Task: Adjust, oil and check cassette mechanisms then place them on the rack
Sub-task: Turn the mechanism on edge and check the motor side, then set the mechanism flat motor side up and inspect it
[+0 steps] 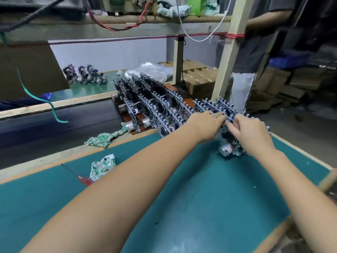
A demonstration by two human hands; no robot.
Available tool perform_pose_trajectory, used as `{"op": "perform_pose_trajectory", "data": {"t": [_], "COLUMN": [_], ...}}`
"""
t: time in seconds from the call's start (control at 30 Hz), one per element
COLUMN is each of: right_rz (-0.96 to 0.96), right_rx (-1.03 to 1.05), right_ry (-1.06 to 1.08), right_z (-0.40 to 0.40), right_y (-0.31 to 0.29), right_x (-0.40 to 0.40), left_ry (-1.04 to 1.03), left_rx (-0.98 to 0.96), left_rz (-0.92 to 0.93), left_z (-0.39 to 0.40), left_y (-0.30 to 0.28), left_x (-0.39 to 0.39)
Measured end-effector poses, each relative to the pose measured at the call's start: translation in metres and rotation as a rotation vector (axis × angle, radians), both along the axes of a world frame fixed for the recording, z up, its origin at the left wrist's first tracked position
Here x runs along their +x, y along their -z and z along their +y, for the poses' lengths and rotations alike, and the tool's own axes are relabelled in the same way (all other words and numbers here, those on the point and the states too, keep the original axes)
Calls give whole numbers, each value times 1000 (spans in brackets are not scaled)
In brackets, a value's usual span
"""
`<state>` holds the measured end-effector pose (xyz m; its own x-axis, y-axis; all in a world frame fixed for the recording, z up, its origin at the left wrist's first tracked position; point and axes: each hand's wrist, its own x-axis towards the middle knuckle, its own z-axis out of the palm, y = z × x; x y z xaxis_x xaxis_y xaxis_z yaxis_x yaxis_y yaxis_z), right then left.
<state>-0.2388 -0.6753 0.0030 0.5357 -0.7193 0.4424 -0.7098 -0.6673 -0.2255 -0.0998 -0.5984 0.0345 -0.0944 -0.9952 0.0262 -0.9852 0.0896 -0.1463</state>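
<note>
A cassette mechanism (230,143) with a silver motor at its lower left stands at the far right of the green table mat (182,207). My right hand (249,132) grips its upper edge with curled fingers. My left hand (206,126) reaches in from the left and pinches the same upper edge. Behind it, several rows of cassette mechanisms (145,99) stand upright on the brown rack (116,99).
A red-handled screwdriver (80,177) and a crumpled green-white rag (102,167) lie on the mat at left; another rag (105,137) lies on the wooden edge. A dark conveyor belt (54,125) runs behind. A person (255,42) stands by the wooden post (229,52).
</note>
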Motion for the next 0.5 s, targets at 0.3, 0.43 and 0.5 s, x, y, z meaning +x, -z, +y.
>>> {"op": "perform_pose_trajectory", "data": {"t": [0.3,0.43,0.5], "right_rz": [32,14,57], "right_rx": [80,43,16], "right_ry": [29,76,85], "right_z": [-8,-9,-9], "right_y": [8,11,13], "right_x": [-7,-6,-4], "left_ry": [-74,-116,-132], "left_rx": [114,164,166], "left_rz": [-32,-76,-108], "left_z": [-12,-19,-21], "left_y": [28,33,35], "left_x": [-12,-18,-20]}}
